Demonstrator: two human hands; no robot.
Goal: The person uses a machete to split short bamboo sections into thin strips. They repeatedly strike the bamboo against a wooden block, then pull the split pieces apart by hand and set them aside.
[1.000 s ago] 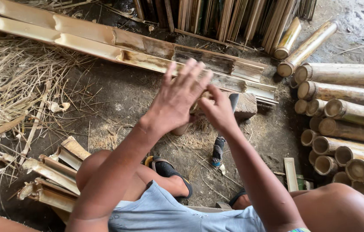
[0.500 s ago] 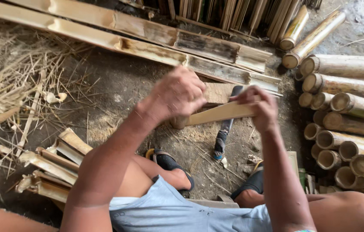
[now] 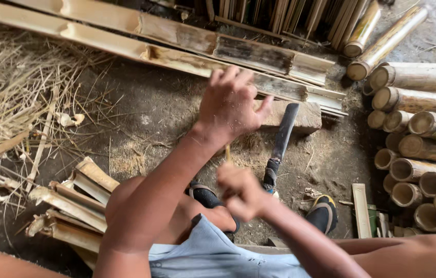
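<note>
Now I am pinching a thin pale bamboo sliver (image 3: 227, 153) upright in my right hand (image 3: 241, 191), my left hand (image 3: 231, 105) lifting spread-fingered at twelve o'clock, likely needing the long dark-bladed machete (image 3: 281, 140) at two o'clock.

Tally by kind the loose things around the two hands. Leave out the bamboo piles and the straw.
Long-bladed knife: 1
Sandals: 2
Block: 1
Thin bamboo sliver, in the grip of the right hand: 1
Total: 5
</note>
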